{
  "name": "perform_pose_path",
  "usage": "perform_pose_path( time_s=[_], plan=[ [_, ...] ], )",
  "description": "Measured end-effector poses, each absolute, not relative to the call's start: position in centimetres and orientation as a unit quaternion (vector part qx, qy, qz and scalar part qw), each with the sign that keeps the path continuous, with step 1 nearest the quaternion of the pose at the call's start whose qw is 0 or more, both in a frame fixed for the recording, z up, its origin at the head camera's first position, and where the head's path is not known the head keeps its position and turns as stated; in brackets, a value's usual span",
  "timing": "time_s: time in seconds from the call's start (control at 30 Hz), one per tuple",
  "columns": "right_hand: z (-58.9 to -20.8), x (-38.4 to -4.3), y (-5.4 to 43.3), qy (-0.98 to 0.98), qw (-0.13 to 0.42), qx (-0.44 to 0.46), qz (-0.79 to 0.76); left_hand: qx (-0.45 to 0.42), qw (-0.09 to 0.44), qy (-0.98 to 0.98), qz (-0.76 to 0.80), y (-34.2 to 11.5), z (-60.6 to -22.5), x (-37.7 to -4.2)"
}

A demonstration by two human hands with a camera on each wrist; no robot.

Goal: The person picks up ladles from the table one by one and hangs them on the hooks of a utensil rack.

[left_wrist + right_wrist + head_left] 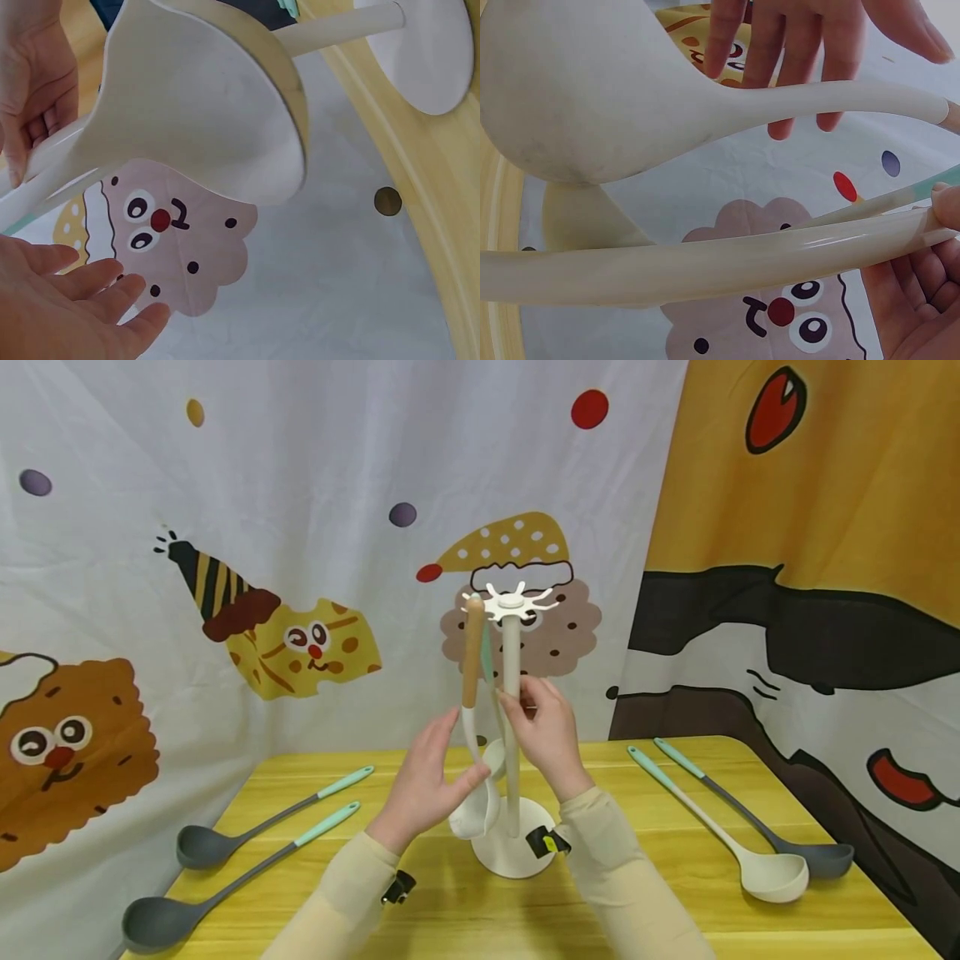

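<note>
A white utensil rack [512,777] stands upright with a round base and curved hooks on top. From a left hook hangs a white ladle [472,818] with a wooden handle, its bowl low beside the pole. Behind it hangs a cream utensil with a mint handle [487,656]. My left hand [427,777] is beside the white ladle; in the left wrist view its fingers [97,289] spread out, apart from the ladle. With thumb and curled fingers, my right hand [547,731] grips the rack's pole below the hooks, as the right wrist view shows.
Two dark grey ladles [161,922] with mint handles lie on the left of the yellow wooden table [420,893]. On the right lie a cream ladle [776,877] and another dark grey one [825,860]. Behind the table hangs a cartoon-printed cloth [322,510].
</note>
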State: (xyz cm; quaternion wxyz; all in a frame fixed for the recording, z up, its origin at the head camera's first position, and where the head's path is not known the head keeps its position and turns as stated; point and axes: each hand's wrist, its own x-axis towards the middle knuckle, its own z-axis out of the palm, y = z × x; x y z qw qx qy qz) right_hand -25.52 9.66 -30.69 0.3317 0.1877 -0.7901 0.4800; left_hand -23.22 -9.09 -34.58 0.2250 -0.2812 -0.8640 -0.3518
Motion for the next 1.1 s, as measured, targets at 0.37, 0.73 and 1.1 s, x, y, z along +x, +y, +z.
perform_pose_path(
  time_s=[0.37, 0.73, 1.1],
  plan=[
    [-30.7, -25.4, 9.7, -0.792, 0.326, 0.189, 0.481, -0.27, 0.191, -0.887, -0.323, -10.1, -35.6, -22.9],
    [-30.6, -25.4, 9.6, -0.794, 0.32, 0.183, 0.484, -0.267, 0.207, -0.896, -0.289, -11.1, -36.7, -23.0],
    [-30.6, -25.4, 9.6, -0.796, 0.319, 0.182, 0.482, -0.245, 0.196, -0.917, -0.246, -12.6, -37.9, -23.5]
  ],
)
